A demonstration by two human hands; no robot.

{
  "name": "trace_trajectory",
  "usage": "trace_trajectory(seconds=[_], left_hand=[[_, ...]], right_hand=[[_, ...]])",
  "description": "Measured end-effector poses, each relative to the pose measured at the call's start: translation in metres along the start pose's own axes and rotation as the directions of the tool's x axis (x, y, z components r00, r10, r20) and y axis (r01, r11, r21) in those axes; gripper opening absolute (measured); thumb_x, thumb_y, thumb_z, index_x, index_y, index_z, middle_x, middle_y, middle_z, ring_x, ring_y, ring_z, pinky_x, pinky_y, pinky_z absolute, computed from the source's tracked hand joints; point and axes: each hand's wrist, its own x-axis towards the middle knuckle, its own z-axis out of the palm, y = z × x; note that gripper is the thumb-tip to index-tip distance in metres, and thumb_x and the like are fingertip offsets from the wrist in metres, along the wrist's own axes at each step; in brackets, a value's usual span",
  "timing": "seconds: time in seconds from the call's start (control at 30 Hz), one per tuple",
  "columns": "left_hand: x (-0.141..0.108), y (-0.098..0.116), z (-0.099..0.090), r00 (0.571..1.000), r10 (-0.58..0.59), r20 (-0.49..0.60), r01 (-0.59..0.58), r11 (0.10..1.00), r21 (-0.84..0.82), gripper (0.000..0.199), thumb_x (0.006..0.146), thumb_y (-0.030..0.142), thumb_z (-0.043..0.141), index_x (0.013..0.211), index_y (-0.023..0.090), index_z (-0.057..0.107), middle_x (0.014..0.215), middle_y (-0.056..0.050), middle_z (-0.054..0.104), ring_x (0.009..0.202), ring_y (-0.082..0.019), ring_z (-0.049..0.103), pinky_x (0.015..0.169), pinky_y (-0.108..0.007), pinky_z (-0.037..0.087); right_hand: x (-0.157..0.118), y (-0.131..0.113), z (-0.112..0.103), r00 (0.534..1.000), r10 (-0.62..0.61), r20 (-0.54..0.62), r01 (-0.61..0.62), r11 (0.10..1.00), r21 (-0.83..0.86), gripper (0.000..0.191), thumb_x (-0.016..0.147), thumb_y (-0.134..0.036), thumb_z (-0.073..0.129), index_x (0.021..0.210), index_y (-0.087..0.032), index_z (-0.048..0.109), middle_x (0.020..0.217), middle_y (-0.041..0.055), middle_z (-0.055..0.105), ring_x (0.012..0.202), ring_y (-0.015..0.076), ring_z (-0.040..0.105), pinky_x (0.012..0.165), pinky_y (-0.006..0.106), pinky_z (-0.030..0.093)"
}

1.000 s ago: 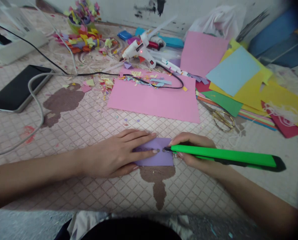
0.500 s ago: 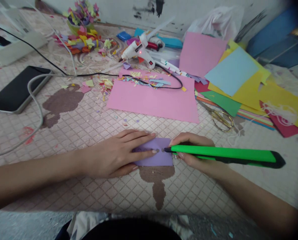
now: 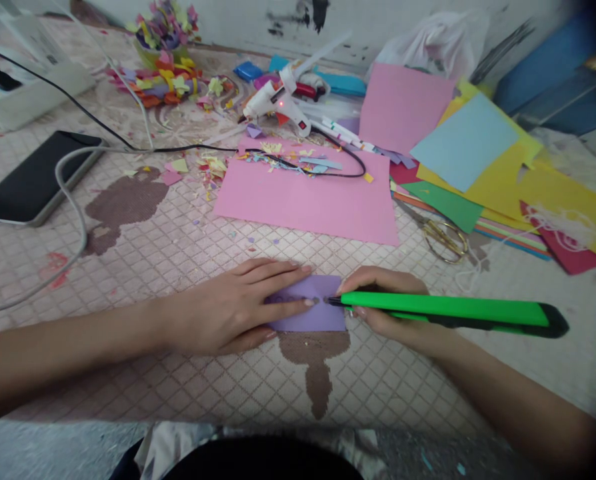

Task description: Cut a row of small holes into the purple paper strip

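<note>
A small piece of purple paper (image 3: 329, 316) lies on the patterned cloth in front of me, with a few dark marks along its middle. My left hand (image 3: 238, 307) rests flat across the paper's left part, fingers stretched out and apart. From the right, my right hand (image 3: 378, 293) is closed around what looks like a green and black utility knife (image 3: 448, 308). Its dark tip touches or hovers just over the paper, right of my left fingertip; which of these, I cannot tell. The knife's long body points right, over my right wrist.
Beyond my hands lies a pink sheet (image 3: 303, 207) with paper scraps and a black cord on it. Behind it stands a white glue gun (image 3: 278, 103). Gold-handled scissors (image 3: 445, 241) and coloured paper (image 3: 465, 143) are at right, a phone (image 3: 38, 177) at left.
Both hands stay in nearly the same place. The knife has shifted very slightly, its rear end a little to the left.
</note>
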Motion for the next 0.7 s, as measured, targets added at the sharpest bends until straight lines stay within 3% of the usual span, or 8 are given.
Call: trace_trajectory(seconds=[0.3,0.43,0.7], left_hand=[[-0.0005,0.0001,0.0013,1.0,0.004,0.01,-0.004,1.0,0.01,0.051,0.095,0.028,0.045,0.145,0.02,0.038,0.159,-0.017,0.019,0.144,-0.033,0.025,0.114,-0.053,0.026],[-0.0003,0.0002,0.0013,1.0,0.013,0.001,-0.013,1.0,0.015,0.051,0.095,0.027,0.045,0.145,0.019,0.038,0.159,-0.018,0.018,0.144,-0.033,0.025,0.114,-0.054,0.027],[0.0,-0.0001,0.0015,1.0,0.012,0.002,-0.012,1.0,0.011,0.05,0.096,0.028,0.045,0.145,0.019,0.038,0.159,-0.018,0.019,0.144,-0.033,0.026,0.114,-0.053,0.027]], right_hand=[[0.0029,-0.0055,0.0024,0.997,-0.062,-0.039,0.061,0.998,-0.023,0.023,0.076,-0.007,0.057,0.089,-0.023,0.066,0.08,0.0011,0.072,0.068,0.014,0.067,0.061,0.025,0.053],[0.0022,-0.0058,0.003,0.997,-0.034,-0.072,0.034,0.999,0.004,0.02,0.078,-0.009,0.057,0.09,-0.023,0.066,0.077,0.0014,0.071,0.064,0.0133,0.066,0.056,0.024,0.052],[0.0021,-0.006,0.0052,0.997,-0.05,-0.055,0.048,0.998,-0.028,0.02,0.078,-0.009,0.058,0.09,-0.023,0.066,0.08,0.0013,0.072,0.069,0.0133,0.068,0.06,0.024,0.053]])
